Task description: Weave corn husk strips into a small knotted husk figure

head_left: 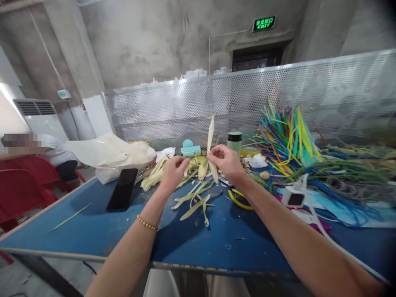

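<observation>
My right hand [228, 162] pinches a long pale strip of dried leaf [210, 138], much like corn husk, which stands upright above the blue table. To its left, my left hand [174, 172] is held with thumb and fingertips together. Whatever is between them, if anything, is too small to make out. Below the hands, several loose leaf strips [195, 208] are scattered on the tabletop. A bundle of pale leaves [154, 176] lies just beyond my left hand, partly hidden by it. Behind my right hand stands a green cup with a black rim [234, 142].
A black phone [123, 189] and a white plastic bag [114, 152] are at the left. Coloured strips [291, 140], wire coils [349, 185] and a white charger with a cable [293, 196] crowd the right. A perforated metal screen [173, 103] rises behind. Another person sits far left.
</observation>
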Tool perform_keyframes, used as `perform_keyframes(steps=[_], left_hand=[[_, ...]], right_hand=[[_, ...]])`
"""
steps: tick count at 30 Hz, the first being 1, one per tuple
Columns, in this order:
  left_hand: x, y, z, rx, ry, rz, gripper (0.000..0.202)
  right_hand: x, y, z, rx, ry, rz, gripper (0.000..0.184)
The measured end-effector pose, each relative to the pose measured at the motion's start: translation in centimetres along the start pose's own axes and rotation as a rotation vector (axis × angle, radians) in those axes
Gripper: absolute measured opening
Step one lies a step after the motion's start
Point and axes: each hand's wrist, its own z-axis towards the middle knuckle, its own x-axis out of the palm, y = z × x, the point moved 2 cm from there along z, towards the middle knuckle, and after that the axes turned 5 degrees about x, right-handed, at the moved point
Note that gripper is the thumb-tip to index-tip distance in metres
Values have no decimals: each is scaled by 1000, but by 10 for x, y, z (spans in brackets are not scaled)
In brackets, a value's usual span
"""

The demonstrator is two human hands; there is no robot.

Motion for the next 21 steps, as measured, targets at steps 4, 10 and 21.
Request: perform_keyframes(steps=[4, 10, 21], left_hand=[[34, -13, -15, -169, 253, -700, 40], [33, 0, -14, -316, 203, -890, 37], [19, 9, -3, -337, -65, -833, 21]], right_hand=[[20, 0, -14, -298, 74, -425, 6], [32, 0, -24, -276, 240, -414, 26], [26, -11, -14, -52, 223, -398, 12]])
